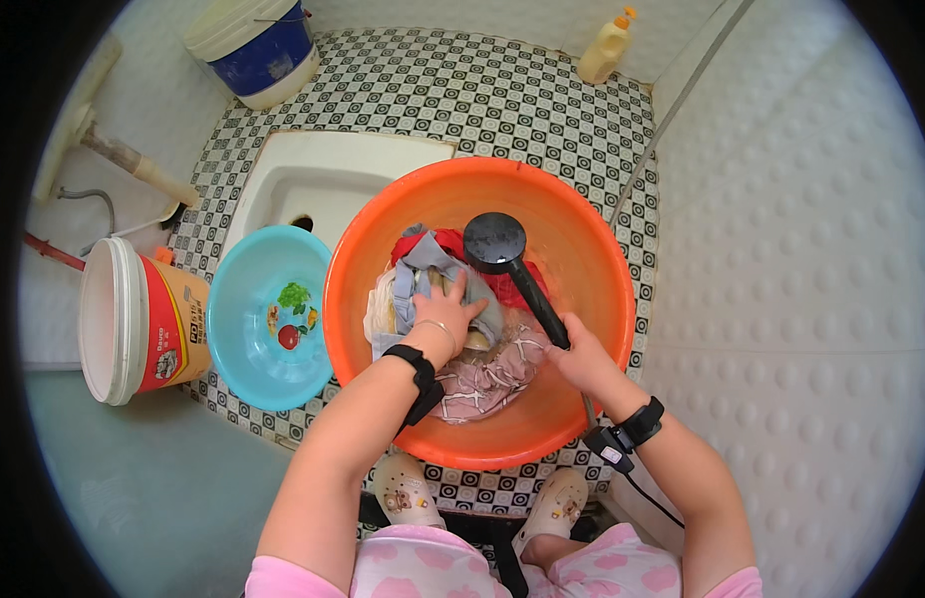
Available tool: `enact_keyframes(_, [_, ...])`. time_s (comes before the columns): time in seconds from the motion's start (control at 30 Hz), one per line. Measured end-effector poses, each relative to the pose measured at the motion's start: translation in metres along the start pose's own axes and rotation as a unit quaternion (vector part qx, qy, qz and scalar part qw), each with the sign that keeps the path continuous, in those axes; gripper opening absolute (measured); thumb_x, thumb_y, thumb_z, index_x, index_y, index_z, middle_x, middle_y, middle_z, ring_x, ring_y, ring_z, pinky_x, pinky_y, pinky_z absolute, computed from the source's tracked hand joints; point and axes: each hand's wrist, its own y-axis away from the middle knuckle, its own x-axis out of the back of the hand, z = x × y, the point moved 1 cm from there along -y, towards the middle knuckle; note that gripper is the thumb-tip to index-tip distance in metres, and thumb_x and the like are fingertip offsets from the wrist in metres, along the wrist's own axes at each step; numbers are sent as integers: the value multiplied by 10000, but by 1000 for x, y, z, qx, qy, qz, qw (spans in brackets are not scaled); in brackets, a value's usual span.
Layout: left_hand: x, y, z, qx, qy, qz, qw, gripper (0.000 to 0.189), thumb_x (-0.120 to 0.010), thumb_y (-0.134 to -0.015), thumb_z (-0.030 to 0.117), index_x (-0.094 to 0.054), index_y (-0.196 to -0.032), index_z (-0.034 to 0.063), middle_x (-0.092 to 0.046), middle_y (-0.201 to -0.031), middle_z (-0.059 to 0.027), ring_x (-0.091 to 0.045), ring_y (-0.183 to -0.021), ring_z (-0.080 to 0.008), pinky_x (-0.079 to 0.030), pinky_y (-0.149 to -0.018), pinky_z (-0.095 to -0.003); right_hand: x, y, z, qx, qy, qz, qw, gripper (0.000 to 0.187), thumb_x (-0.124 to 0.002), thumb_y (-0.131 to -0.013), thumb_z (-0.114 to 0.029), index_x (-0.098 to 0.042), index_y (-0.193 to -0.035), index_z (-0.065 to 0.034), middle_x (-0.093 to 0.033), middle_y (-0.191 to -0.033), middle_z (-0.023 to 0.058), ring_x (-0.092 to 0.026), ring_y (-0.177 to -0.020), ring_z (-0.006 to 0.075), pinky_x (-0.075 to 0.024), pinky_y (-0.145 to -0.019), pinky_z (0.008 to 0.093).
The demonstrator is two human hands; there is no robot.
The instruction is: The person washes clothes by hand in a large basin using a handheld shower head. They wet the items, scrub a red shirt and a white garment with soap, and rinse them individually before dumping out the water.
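A large orange plastic basin point(589, 224) stands before me with wet clothes and some water in it. My left hand point(441, 314) lies with spread fingers on a grey-blue garment point(486, 299). Around it are a red cloth point(511, 288), a white cloth point(379, 305) and a pink garment with white lines point(481, 389). My right hand point(582, 355) is closed around the handle of a black shower head point(495, 241), which is above the clothes; water seems to run from it. Whether my left fingers grip any cloth is hard to tell.
Left of the basin are a light-blue basin point(242, 321), a tipped plastic bucket point(167, 329) and a white squat toilet point(343, 153). Farther back stand a blue-and-white bucket point(261, 56) and a pump bottle point(604, 51). A white wall point(776, 299) rises at right; my clogs point(406, 493) are below.
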Motion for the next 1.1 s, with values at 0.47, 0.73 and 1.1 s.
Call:
enact_keyframes(0.47, [-64, -6, 15, 7, 261, -91, 961, 351, -561, -774, 144, -562, -1105, 26, -570, -1136, -266, -535, -1068, -429, -471, -885, -431, 21, 31, 7, -1, 30, -36, 999, 312, -625, -823, -73, -493, -1103, -40, -511, -833, 48, -504, -792, 153, -438, -733, 283])
enact_keyframes(0.73, [-6, 36, -11, 86, 305, 238, 918, 316, -592, -819, 208, -565, -1063, 10, -483, -1153, -276, -567, -951, -446, -477, -838, -461, 16, 40, 0, 2, 51, -94, 994, 327, -628, -809, -62, -500, -1110, -43, -556, -860, 81, -538, -829, 180, -446, -780, 307])
enact_keyframes(1.1, [-42, 52, 75, -122, 206, -94, 966, 789, -704, -750, 353, -331, -1401, 110, -437, -1297, -220, -563, -1073, -390, -465, -902, -436, 34, 33, 4, -19, 86, -85, 992, 345, -614, -794, -51, -510, -1122, -25, -606, -902, 160, -597, -887, 271, -458, -806, 341])
